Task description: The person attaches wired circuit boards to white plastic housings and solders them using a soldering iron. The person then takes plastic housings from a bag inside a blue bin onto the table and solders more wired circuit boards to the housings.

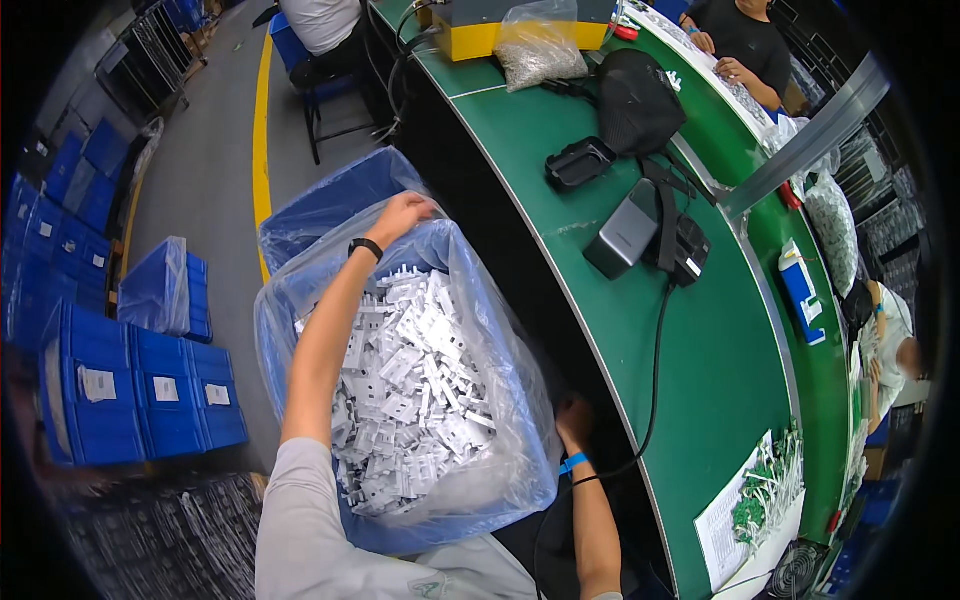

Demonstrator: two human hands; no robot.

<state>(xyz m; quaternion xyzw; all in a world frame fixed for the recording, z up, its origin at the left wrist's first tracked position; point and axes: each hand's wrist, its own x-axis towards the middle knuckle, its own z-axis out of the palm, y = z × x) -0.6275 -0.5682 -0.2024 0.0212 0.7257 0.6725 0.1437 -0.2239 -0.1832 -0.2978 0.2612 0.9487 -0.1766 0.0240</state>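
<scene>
In front of me stands a blue plastic bin (400,540) with a clear plastic liner (505,440) draped over its walls. Inside lies a heap of white plastic parts (415,390), flat plates and thin bars jumbled together. My left arm reaches across the bin. At its far rim, my left hand (403,215) has its fingers curled over the lined edge. My right hand (573,422) is low against the bin's right side, in shadow; its fingers are mostly hidden. A second blue bin (345,185), also lined, sits directly beyond the first.
A green workbench (560,230) curves along the right, holding a black bag (640,100), a grey-black device (622,228) and green-white pieces on paper (730,520). A black cable (655,400) hangs over its edge. Blue bins (145,385) stand left. Other people sit at the far and right sides.
</scene>
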